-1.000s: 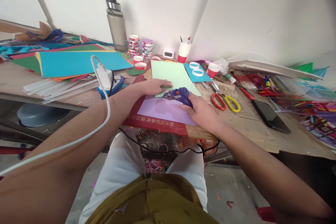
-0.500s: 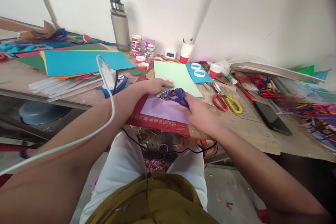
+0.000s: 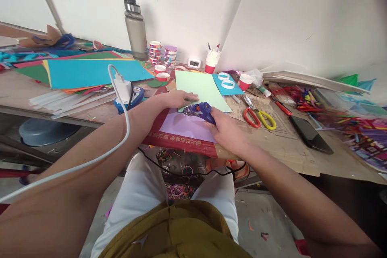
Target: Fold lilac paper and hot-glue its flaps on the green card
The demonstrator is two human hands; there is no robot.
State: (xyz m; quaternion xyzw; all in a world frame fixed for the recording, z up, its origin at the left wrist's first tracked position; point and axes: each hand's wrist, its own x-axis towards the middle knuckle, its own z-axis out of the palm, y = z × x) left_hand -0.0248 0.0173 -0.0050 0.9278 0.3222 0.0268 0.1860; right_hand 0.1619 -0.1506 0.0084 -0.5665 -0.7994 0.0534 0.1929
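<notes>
Blue-purple glue gun (image 3: pixel 199 110), 1 pc, over 1 lilac sheet (image 3: pixel 187 127), by near edge of 1 green sheet (image 3: pixel 198 82). Also 2 white rings (image 3: pixel 227 87) on 1 small blue sheet (image 3: pixel 238 90), 1 scissors (image 3: pixel 248 102) w/ red + yellow loops, 1 phone (image 3: pixel 310 133), 1 bottle (image 3: pixel 136 34), 2 stacks of cup rings (image 3: pixel 155 53).

R hand (image 3: pixel 225 127): curled closed round gun's handle; trigger hidden, can't tell if pressed. L hand (image 3: pixel 178 98): palm down, fingers fairly straight, laid on green sheet nr its left edge.

Gun's nozzle pts to person's left; long axis approx side to side, handle slanting down twd R palm. Can't tell if tip touches paper.
</notes>
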